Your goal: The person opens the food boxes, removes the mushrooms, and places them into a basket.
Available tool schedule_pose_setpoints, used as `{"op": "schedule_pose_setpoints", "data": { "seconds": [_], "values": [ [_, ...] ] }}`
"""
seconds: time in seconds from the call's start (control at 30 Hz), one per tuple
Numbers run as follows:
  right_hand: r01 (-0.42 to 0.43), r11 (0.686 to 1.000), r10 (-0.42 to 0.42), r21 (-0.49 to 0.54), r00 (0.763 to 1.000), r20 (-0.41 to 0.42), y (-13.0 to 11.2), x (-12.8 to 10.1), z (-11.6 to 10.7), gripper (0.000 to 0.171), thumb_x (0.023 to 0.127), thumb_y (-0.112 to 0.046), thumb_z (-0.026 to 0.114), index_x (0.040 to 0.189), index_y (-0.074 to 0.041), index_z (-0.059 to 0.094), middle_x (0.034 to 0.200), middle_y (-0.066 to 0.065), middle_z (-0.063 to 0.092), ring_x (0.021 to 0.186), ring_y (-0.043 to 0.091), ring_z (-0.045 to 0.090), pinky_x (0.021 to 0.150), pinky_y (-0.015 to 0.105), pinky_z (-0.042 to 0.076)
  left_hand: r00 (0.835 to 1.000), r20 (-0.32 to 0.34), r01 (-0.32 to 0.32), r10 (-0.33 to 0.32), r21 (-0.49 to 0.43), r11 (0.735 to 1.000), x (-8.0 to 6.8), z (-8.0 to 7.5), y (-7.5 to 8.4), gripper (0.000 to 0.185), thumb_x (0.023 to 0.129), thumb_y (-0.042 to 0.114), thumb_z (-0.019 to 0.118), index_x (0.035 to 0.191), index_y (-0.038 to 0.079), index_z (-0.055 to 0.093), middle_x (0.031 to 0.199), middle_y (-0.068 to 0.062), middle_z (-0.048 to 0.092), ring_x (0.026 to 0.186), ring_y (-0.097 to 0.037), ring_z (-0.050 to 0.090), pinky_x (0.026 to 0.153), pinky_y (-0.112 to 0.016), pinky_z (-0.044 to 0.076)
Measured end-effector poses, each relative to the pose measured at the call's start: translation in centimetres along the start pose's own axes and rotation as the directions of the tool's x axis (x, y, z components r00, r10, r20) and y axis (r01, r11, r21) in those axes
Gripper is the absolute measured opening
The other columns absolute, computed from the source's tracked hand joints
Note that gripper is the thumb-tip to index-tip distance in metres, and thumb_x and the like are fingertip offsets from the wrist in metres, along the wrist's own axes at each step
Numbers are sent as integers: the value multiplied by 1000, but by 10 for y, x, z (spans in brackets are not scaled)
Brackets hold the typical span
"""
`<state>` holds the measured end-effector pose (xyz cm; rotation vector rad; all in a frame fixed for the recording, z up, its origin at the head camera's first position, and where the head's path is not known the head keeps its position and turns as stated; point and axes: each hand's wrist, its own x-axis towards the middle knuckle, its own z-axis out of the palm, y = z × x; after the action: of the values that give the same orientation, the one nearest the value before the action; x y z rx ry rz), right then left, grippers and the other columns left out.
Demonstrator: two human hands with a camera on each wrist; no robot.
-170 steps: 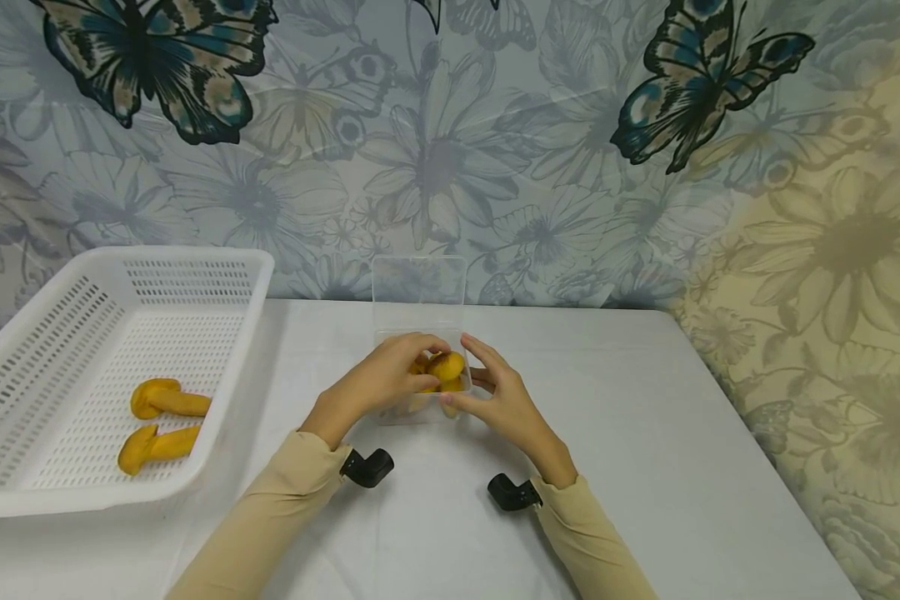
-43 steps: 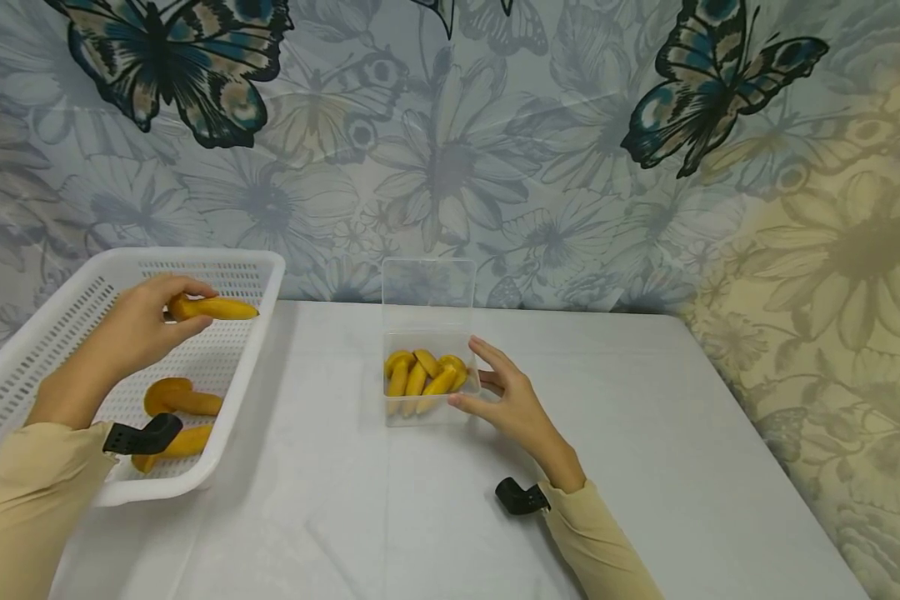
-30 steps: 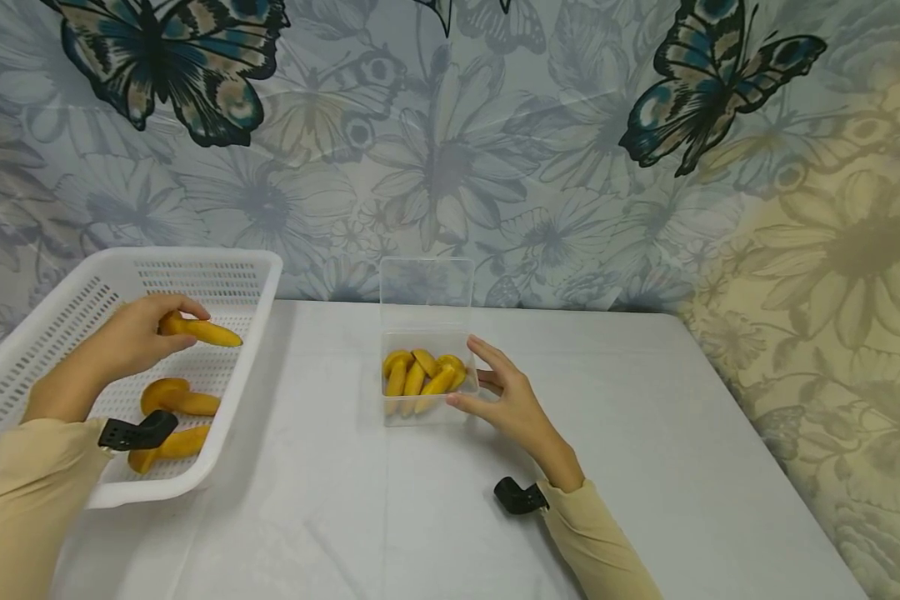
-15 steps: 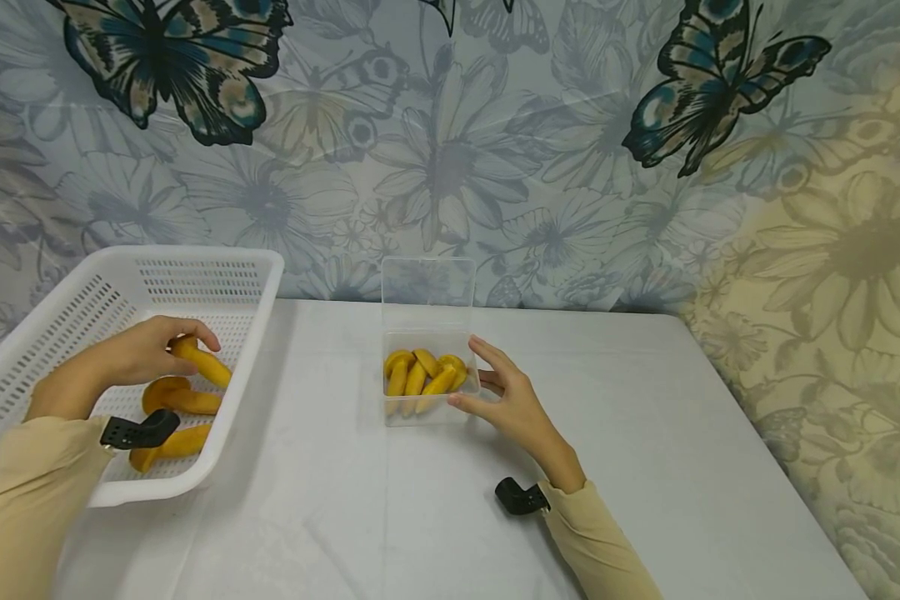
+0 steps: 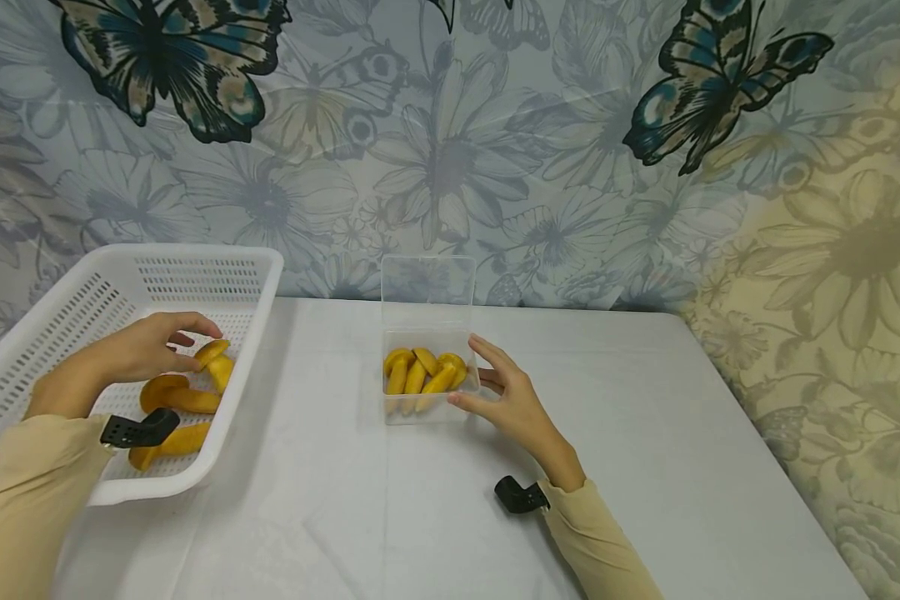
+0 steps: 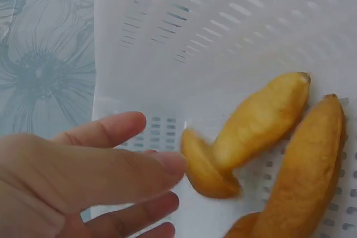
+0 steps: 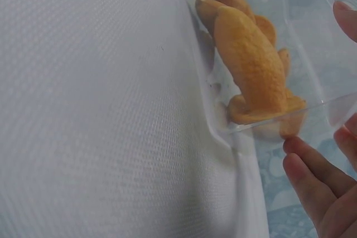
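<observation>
My left hand [image 5: 146, 346] hovers in the white basket [image 5: 266, 321], its thumb and fingers apart, with nothing between them. A yellow mushroom [image 6: 262, 118] lies just beyond the thumb tip, its cap towards the hand. Two more yellow mushrooms, one beside it [image 5: 195, 400] and one nearer the front [image 5: 183, 440], lie in the basket. My right hand [image 5: 513, 404] holds the right side of a clear plastic box [image 5: 427, 408], thumb at the front corner and index finger at the back. Several mushrooms [image 7: 251, 59] lie side by side in the box, caps to the back.
The box's clear lid [image 5: 427, 279] stands upright at the back. Both stand on a white-covered table [image 5: 682, 450], basket at left and box in the middle. A butterfly-and-flower printed cloth [image 5: 450, 150] hangs directly behind the table.
From the box the left hand went to the basket, lowered a mushroom there and let go of it. It now lies with its cap by the fingers. The right hand has stayed at the box.
</observation>
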<state>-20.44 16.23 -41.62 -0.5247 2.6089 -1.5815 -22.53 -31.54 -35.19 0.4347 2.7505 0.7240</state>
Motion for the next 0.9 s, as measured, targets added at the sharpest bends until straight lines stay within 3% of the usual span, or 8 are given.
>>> {"op": "schedule_pose_setpoints", "data": {
  "seconds": [0.3,0.57,0.9],
  "values": [
    [-4,1000,4,3,1000,4,0,1,1,86,83,-30,82,154,-28,34,162,-3,30,129,33,57,111,49,45,998,-54,39,-35,66,997,2,-10,24,40,93,6,64,132,2,54,136,-33,52,120,-55,51,93,-69,47],
    [-7,1000,7,-2,1000,3,-1,0,1,86,83,-30,82,154,-26,34,162,-3,30,129,33,56,112,49,44,991,-116,-61,69,73,996,3,-16,61,46,93,6,65,137,1,51,138,-25,54,119,-46,55,96,-63,48],
    [-1,1000,1,-6,1000,2,1,1,0,87,83,-30,82,155,-27,33,161,-2,31,127,33,57,111,48,45,981,-127,-142,149,60,988,10,-13,119,44,93,8,68,135,8,55,138,-17,57,120,-36,57,102,-58,48]
  ]
}}
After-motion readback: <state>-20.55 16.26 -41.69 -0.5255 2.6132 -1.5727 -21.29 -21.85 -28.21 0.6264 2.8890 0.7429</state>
